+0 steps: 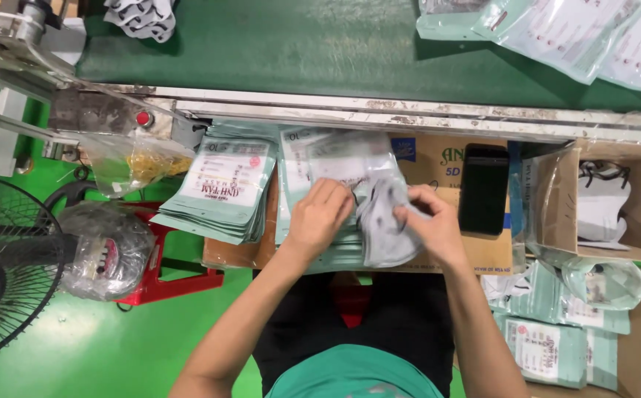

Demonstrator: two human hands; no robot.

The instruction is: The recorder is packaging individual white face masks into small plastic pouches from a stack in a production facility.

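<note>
My left hand [319, 217] presses on a clear plastic pouch [342, 158] that lies on a stack of pale green printed pouches. My right hand [429, 221] grips a folded grey face mask [383, 236] at its right edge, and the mask's top end sits at the mouth of the clear pouch. Both hands touch the mask, just above a flat cardboard box [438, 158] on my lap.
A second stack of pale green pouches [221, 195] lies left of my hands. A black phone [484, 189] rests on the cardboard. An open box with masks [604, 203] stands right, filled pouches [556, 339] below it. A green conveyor belt [298, 44] runs beyond; a fan [4, 273] and red stool [166, 273] left.
</note>
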